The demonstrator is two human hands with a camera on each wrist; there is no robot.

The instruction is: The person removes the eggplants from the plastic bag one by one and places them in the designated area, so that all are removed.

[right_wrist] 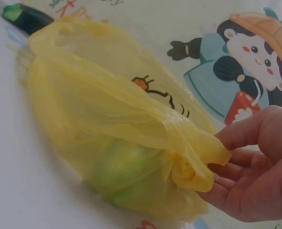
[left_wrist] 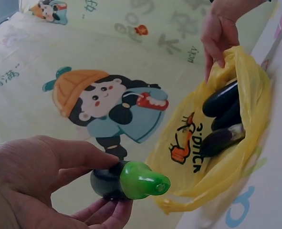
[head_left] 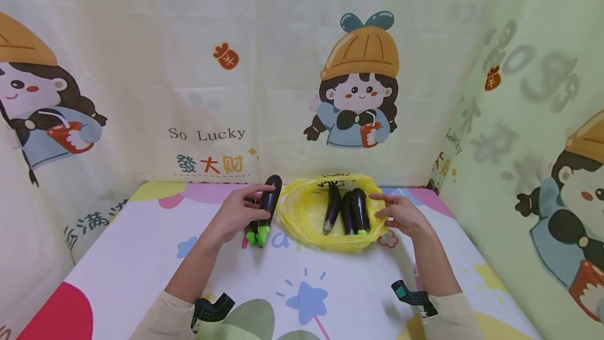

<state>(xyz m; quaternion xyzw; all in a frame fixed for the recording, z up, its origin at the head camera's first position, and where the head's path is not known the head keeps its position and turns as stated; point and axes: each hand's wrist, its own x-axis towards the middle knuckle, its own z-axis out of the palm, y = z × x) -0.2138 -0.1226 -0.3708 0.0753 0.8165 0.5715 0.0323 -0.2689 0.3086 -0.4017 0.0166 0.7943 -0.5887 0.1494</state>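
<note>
Left of centre in the head view, the left hand (head_left: 236,216) pinches a glossy eggplant (head_left: 271,202) between thumb and fingers, green cap lowermost. Right of centre, the right hand (head_left: 402,215) pinches the yellow plastic bag (head_left: 340,243); three eggplants (head_left: 332,210) inside. Judgement: keep the bag's mouth spread; skin likely slick, so grip mid-body.

Counted: one yellow plastic bag (head_left: 299,232), with three dark eggplants (head_left: 359,209) inside. Outside it, one held eggplant (head_left: 270,201), plus at least one eggplant behind (head_left: 250,238); overlap hides the exact number there. Two hands: one left hand (head_left: 238,214), one right hand (head_left: 401,215). Two black wrist devices (head_left: 212,309). One table (head_left: 358,282). Printed on the cloth walls in the head view: three girl figures (head_left: 360,93), two red pouches (head_left: 226,56).
</note>
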